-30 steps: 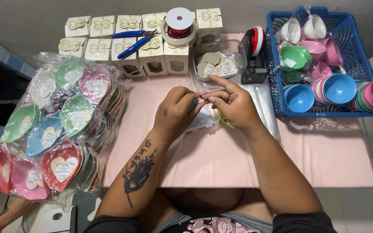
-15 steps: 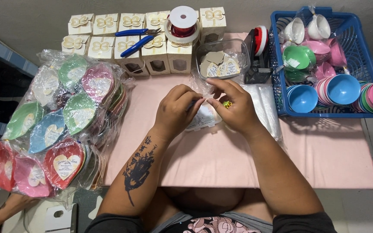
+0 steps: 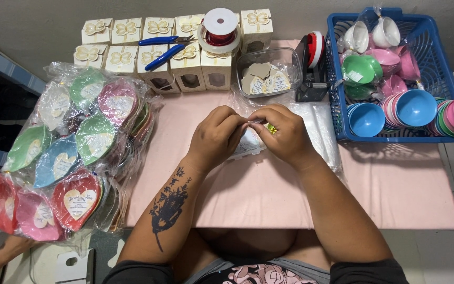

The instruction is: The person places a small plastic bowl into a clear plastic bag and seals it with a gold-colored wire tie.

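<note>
At frame centre, the left hand (image 3: pixel 217 138) and right hand (image 3: pixel 285 135) meet fingertip to fingertip, pinching a small clear packet (image 3: pixel 249 143) (white card inside) just above the pink table (image 3: pixel 395 189). Beyond, a clear tub (image 3: pixel 266 71) holds tags; upper right stands a blue basket (image 3: pixel 437 63).

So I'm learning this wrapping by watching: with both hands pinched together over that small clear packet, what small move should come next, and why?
Probably finish closing the packet's top. Both the left hand and the right hand pinch the top edge of the small clear packet on the pink table, with a bit of gold-green tie at the right fingertips, so the closure looks unfinished.
</note>
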